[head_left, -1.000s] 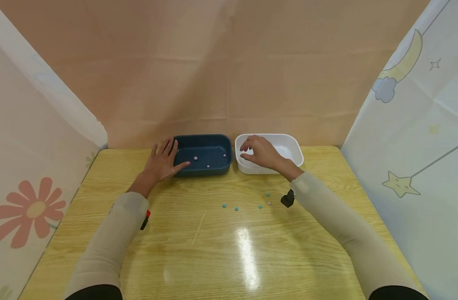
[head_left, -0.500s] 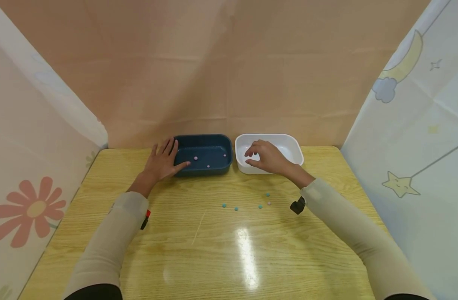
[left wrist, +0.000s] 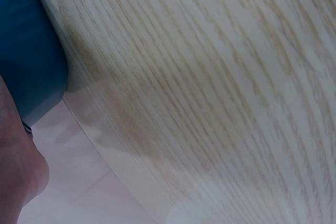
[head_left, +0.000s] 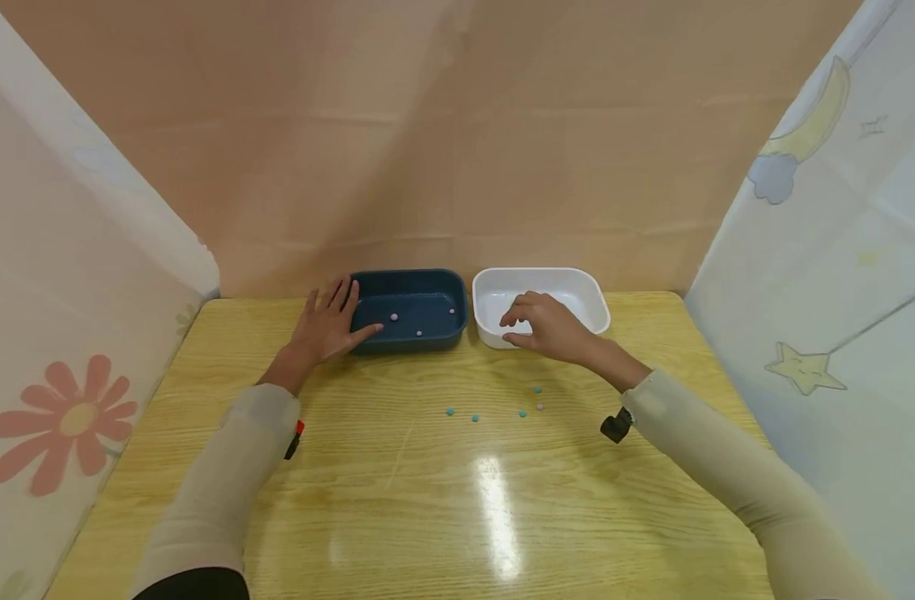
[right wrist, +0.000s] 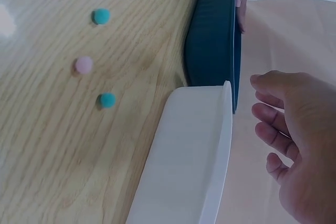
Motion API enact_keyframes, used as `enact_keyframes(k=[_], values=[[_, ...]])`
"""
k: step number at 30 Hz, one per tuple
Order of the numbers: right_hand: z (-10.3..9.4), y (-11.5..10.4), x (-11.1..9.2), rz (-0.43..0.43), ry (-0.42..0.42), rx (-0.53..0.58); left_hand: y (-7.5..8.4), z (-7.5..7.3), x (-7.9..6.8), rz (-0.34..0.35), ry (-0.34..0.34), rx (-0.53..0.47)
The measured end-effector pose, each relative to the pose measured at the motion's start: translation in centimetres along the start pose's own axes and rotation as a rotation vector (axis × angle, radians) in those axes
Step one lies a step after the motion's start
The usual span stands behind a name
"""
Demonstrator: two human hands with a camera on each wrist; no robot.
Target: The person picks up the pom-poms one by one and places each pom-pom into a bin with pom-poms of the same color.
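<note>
My left hand [head_left: 326,329] rests on the left end of a dark blue tray [head_left: 450,337], fingers spread and the thumb over its near rim. Three small pink balls [head_left: 394,317] lie inside that tray. My right hand [head_left: 551,327] hovers over the near side of a white tray [head_left: 588,304], its fingers loosely bent and apart from the thumb. In the right wrist view nothing shows between those fingers [right wrist: 273,116]. On the table in front of the trays lie several teal balls [head_left: 476,418] and one pink ball [right wrist: 84,65].
Both trays stand side by side at the back edge of the wooden table [head_left: 397,517]. A peach backdrop [head_left: 442,167] rises behind it, with printed white panels [head_left: 847,275] at the sides.
My right hand has drawn back to the right and nearer to me over the white tray. The left hand stays on the blue tray, and the balls lie where they were.
</note>
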State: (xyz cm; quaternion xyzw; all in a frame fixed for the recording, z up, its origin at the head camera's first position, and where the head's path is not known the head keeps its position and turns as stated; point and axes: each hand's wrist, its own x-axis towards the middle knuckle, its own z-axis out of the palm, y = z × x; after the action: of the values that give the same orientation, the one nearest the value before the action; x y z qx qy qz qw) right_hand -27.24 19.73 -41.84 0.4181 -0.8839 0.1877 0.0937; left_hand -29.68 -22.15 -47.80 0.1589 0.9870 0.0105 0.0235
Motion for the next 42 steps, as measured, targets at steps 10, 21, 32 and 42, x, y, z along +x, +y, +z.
enact_keyframes(k=[10,21,32,42], values=[[0.0,0.2,-2.0,-0.017,-0.032,-0.015,-0.1,0.3,0.1,-0.005,0.004,0.003],[0.3,-0.2,-4.3,-0.072,-0.050,-0.008,0.0,0.3,0.0,-0.007,0.013,0.002],[0.1,-0.3,-6.2,-0.046,-0.090,0.019,0.0,0.2,0.1,-0.009,0.006,-0.003],[1.2,0.7,-8.2,-0.065,-0.090,0.074,-0.1,0.3,0.1,-0.001,0.023,-0.016]])
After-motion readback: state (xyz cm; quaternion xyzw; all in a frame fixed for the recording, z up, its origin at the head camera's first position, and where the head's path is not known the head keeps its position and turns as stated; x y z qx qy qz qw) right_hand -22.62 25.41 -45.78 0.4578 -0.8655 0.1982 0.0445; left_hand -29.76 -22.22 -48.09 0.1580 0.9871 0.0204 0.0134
